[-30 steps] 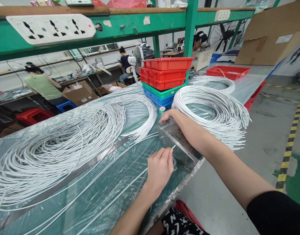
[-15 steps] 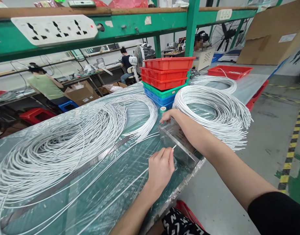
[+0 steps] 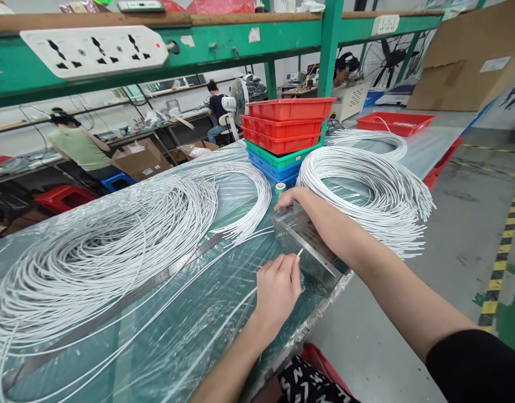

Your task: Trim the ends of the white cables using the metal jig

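Just changed: very little; the trailing length of white cable (image 3: 233,313) below the wrist now bows and lies further right on the bench (image 3: 190,313), while both hands keep almost the same places.
Meaning for the work: the cable seems to have been drawn or slackened slightly, with its end kept steady beside the metal box (image 3: 314,266); the step in hand looks like a steady hold.
Left hand: fingers (image 3: 277,270) curled in tight, thumb pressed against them, grasping the white cable close to its end; the short tip pokes out toward the near side of the box. The left hand (image 3: 277,288) sits just beside that side.
Right hand: the arm reaches over the box, and the right hand (image 3: 288,198) is at its far corner, fingers bent downward; whether it grips anything there I cannot tell.
Loose strands: several run along the bench beside a steel ruler (image 3: 179,264).
Coils: a large tangled coil (image 3: 177,212) and a smaller bundle (image 3: 261,196) lie left of the box, a neater coil (image 3: 392,196) beyond the right forearm.
Behind the right hand: a tape roll (image 3: 280,187) stands near stacked trays (image 3: 288,131).
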Motion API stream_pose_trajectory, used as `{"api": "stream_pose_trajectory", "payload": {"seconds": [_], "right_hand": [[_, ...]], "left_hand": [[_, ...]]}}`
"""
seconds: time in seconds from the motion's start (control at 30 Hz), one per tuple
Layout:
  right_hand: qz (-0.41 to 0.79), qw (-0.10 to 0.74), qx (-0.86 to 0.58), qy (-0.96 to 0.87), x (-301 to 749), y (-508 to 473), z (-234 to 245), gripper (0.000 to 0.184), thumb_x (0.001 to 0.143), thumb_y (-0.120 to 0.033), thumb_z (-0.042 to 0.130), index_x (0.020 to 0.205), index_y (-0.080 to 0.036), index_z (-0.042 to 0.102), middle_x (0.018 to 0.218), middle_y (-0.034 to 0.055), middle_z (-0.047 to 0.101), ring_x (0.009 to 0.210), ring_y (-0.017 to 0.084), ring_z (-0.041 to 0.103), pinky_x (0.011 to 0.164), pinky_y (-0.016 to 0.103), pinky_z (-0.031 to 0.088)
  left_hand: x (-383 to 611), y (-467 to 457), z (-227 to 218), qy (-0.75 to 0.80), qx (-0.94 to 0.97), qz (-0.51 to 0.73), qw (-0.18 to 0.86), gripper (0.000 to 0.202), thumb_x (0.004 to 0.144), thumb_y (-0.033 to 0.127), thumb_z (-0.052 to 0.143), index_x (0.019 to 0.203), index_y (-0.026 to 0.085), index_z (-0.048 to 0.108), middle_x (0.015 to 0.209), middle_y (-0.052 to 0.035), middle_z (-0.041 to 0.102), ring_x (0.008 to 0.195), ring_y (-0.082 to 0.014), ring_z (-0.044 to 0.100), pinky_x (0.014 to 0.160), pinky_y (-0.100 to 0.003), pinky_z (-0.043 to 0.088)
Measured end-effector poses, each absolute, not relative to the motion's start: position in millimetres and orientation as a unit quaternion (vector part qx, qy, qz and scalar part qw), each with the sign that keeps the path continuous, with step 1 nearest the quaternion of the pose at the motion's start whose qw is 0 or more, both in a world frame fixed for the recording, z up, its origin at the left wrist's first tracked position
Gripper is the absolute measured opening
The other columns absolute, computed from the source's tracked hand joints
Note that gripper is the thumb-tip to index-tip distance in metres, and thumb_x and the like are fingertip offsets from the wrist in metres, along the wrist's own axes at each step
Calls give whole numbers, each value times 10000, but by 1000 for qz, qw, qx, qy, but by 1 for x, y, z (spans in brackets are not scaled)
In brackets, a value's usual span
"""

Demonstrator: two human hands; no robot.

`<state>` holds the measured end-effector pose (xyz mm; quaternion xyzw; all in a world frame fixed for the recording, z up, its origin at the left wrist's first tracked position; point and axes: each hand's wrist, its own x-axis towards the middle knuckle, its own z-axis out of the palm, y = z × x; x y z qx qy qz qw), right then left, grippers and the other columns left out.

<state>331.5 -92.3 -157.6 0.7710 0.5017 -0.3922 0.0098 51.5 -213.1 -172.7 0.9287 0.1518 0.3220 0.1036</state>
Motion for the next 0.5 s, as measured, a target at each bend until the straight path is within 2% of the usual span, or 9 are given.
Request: {"api": "stream_pose_trajectory", "payload": {"seconds": [0.2, 0.3, 0.37, 0.5], "right_hand": [[-392, -15, 766, 509, 330, -95, -154, 330, 846, -442, 669, 890, -117, 708, 704, 39, 613, 671, 150, 579, 728, 275, 480], [-358, -54, 769, 526, 326, -100, -149, 251, 854, -373, 660, 837, -126, 702, 695, 38, 614, 641, 148, 580, 688, 260, 463], [-280, -113, 780, 548, 322, -101, -143, 195, 868, -311, 626, 833, -133, 698, 739, 50, 637, 681, 158, 594, 674, 244, 443], [-94, -247, 765, 587, 304, -97, -131, 165, 882, -254, 566, 871, -153, 696, 875, 52, 673, 821, 163, 595, 703, 220, 394]], "left_hand": [[53, -215, -176, 154, 941, 278, 113, 270, 978, 227, 402, 831, 192, 625, 709, 0, 636, 604, -124, 571, 576, -268, 348], [48, -202, -161, 179, 944, 239, 138, 269, 976, 256, 409, 839, 206, 636, 733, 7, 652, 608, -118, 573, 569, -256, 331], [42, -186, -147, 215, 935, 238, 152, 262, 965, 285, 434, 819, 213, 639, 696, 19, 638, 573, -109, 545, 559, -246, 316], [30, -147, -128, 295, 887, 320, 154, 243, 932, 333, 477, 814, 208, 650, 610, 31, 578, 534, -105, 477, 559, -234, 303]]}}
